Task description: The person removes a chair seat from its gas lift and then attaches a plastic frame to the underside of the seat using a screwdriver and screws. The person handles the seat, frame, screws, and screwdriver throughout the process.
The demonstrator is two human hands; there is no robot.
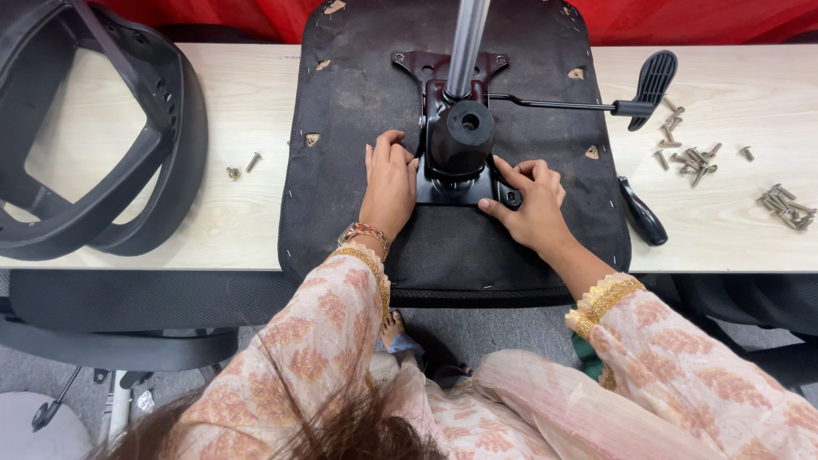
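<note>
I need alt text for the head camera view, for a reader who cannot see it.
Both hands, left hand and right hand, rest on the metal mechanism plate of an upturned black chair seat on a pale table. Loose screws lie right; black armrest frames lie left.

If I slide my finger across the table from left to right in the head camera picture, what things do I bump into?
Black chair frame → two loose screws → left hand → black metal mechanism → right hand → black handle → pile of screws → second pile of screws.
</note>
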